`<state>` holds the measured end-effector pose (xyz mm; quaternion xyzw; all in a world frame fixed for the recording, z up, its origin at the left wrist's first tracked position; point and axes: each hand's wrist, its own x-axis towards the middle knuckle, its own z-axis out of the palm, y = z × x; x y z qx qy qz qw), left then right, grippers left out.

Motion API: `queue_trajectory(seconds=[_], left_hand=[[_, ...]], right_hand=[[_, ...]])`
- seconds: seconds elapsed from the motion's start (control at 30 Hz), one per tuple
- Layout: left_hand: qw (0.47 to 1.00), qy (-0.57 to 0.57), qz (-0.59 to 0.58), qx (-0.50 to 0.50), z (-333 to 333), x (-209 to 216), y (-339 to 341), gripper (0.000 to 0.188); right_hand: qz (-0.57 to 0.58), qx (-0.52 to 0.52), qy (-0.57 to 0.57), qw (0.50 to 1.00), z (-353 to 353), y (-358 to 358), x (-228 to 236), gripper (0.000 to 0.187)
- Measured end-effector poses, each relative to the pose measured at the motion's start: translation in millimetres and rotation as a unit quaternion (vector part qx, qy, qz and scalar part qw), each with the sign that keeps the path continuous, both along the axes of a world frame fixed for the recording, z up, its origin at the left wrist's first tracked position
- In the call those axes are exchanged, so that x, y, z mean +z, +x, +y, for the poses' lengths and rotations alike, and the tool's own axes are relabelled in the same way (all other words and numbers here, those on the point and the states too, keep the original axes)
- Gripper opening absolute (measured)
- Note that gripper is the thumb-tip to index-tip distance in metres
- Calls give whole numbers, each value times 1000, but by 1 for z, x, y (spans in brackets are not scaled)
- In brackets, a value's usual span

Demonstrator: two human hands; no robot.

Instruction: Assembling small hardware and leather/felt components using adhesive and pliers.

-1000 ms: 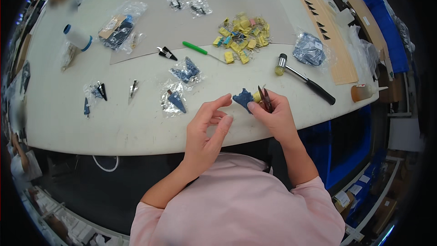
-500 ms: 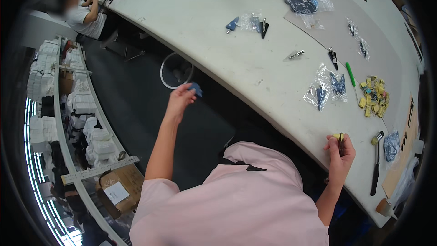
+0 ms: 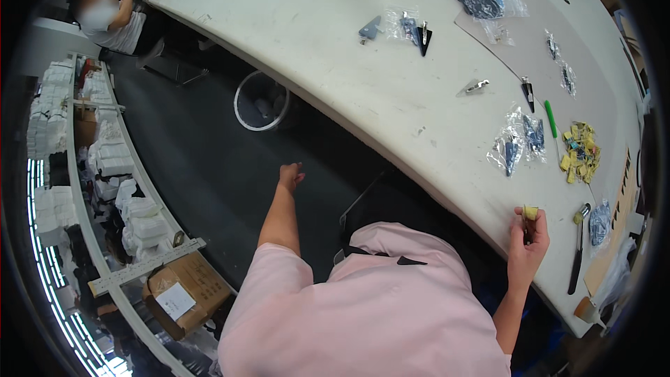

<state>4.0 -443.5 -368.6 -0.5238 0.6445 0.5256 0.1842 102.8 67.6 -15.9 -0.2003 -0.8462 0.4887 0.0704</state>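
Observation:
Over the floor, off the table's edge, my left hand [image 3: 290, 176] is closed with its fingers curled. Whatever it may hold is too small to make out. At the near right edge of the table, my right hand [image 3: 528, 244] grips a small yellow clip-like piece [image 3: 530, 212] in its upturned fingers. A dark, narrow object is partly hidden below that piece. Beyond this hand lies a heap of similar yellow pieces [image 3: 581, 155], with a green-handled tool [image 3: 551, 119] beside it. A black-handled hammer-like tool [image 3: 578, 251] rests to its right.
A white-rimmed bin [image 3: 259, 128] stands on the floor beside the table [image 3: 335, 91]. Small plastic bags [image 3: 504, 150], a black triangular clip [image 3: 424, 39] and a blue triangular piece [image 3: 370, 26] lie on the tabletop. Stocked shelves [image 3: 105, 265] line the left. A person [image 3: 115, 21] sits far left.
My left hand has come away from the bin, nearer to me, and the blue piece it held no longer shows. My right hand has turned the yellow piece upward. The view has shifted slightly.

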Motion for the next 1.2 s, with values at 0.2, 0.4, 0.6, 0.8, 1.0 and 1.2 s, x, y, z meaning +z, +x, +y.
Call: queue_trajectory(seconds=[0.2, 0.4, 0.6, 0.8, 1.0, 1.2], left_hand=[[992, 54, 28, 107, -33, -75, -73, 46], [924, 214, 178, 263, -77, -151, -149, 41], [919, 223, 154, 286, -108, -173, -139, 37], [904, 228, 149, 329, -42, -160, -77, 34], [834, 310, 92, 446, 84, -131, 32, 29], [931, 21, 318, -179, 85, -147, 117, 39]], right_hand=[[-53, -67, 183, 979, -9, 7, -5, 26], [14, -87, 308, 947, 5, 31, -35, 27], [22, -59, 352, 934, 2, 17, -33, 18], [28, -86, 366, 926, -11, 13, -27, 16], [54, -63, 355, 931, -17, 0, -23, 19], [40, -39, 314, 948, -15, -13, -4, 20]])
